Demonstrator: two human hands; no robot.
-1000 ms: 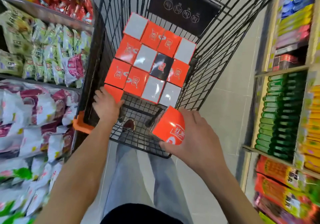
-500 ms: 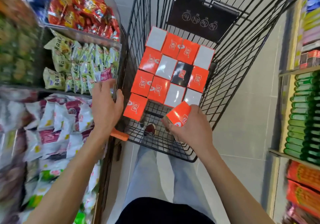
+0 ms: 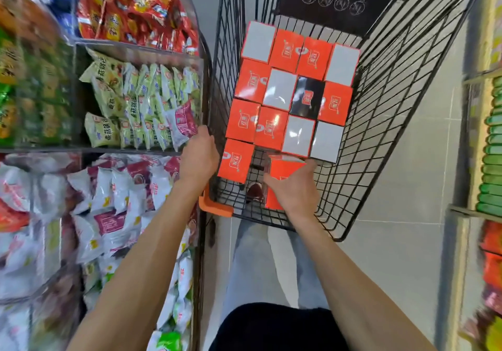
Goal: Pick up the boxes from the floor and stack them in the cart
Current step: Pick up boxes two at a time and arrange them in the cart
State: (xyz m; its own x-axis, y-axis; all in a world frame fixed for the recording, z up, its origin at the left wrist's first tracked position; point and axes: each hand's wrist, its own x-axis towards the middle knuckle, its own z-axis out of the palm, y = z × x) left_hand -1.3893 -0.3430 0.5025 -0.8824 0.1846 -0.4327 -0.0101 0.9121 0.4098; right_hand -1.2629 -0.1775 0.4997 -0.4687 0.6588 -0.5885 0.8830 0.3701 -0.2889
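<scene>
A black wire cart (image 3: 385, 98) holds several orange, white and black boxes packed in rows (image 3: 296, 90). One orange box (image 3: 235, 160) sits alone at the near left of the cart floor. My right hand (image 3: 294, 190) grips another orange box (image 3: 282, 168) low inside the cart, just in front of the rows and beside the lone box. My left hand (image 3: 199, 155) rests on the cart's left rim with fingers loosely curved, holding nothing.
Shelves of snack bags (image 3: 130, 106) stand close on the left, against the cart. Shelves with green and orange packs (image 3: 491, 160) line the right. Grey tile floor (image 3: 407, 242) lies between. An orange bumper (image 3: 214, 206) marks the cart's near left corner.
My right hand has lowered its orange box down into the cart. My left hand stays at the cart's left rim. The view has shifted right.
</scene>
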